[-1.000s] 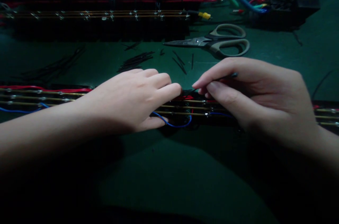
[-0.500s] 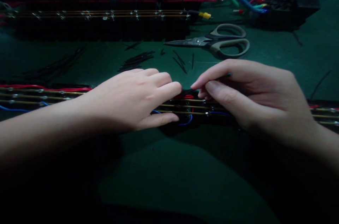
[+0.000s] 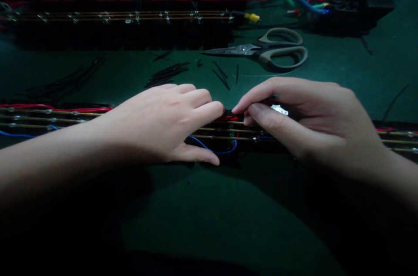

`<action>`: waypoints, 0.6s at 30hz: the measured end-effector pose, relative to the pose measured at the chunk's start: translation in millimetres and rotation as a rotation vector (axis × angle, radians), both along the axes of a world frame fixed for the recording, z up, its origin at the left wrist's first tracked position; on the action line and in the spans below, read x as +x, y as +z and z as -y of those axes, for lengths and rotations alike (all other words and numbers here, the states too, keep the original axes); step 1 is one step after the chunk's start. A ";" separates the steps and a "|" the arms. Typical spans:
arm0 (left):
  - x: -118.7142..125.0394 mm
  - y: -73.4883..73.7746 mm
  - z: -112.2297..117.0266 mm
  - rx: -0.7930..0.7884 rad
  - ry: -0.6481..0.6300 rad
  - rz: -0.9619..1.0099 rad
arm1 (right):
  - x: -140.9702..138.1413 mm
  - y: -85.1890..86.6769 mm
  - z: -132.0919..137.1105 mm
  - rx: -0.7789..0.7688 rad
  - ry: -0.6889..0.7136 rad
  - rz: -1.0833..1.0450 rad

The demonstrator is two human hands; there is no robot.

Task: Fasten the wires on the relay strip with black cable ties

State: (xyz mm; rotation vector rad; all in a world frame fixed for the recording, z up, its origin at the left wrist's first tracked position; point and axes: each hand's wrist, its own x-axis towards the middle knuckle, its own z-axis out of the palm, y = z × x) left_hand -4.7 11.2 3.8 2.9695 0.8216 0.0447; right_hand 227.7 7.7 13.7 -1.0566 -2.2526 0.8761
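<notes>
A long black bar (image 3: 225,147) with brass-coloured rods and red and blue wires runs across under both hands. My left hand (image 3: 173,121) straddles it, fingers curled over the far side and thumb stretched along the near edge. A loop of blue wire (image 3: 225,153) shows by that thumb. Just to the right, my right hand (image 3: 303,119) is closed in a loose pinch above the rods. A small dark tip (image 3: 274,96) peeks out behind its index finger; what it belongs to is hidden. A shiny silvery patch (image 3: 280,110) shows beyond the right thumb.
Scissors (image 3: 257,52) lie behind the hands on the green tabletop (image 3: 342,62). Several thin black strips (image 3: 168,73) are scattered to their left. A larger wired black assembly (image 3: 114,34) stands at the back left, and a black box with thick cables (image 3: 362,10) at the back right.
My right hand has shifted slightly left and down, baring the silvery patch. The dark strand at its fingertips no longer shows. My left thumb has dropped a little, and more blue wire is visible.
</notes>
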 end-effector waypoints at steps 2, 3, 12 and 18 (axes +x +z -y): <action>-0.1 -0.3 0.2 0.004 0.006 -0.007 | 0.2 -0.4 -0.4 -0.003 0.000 0.001; -0.2 -0.4 0.4 0.005 0.008 -0.009 | 0.2 -0.5 -0.5 -0.003 0.003 -0.001; -1.5 -0.2 2.1 0.001 0.017 -0.009 | -1.0 0.4 0.5 0.011 0.014 -0.001; 0.3 1.4 1.7 -0.035 0.036 -0.032 | -1.2 -0.5 -0.1 0.049 0.044 0.007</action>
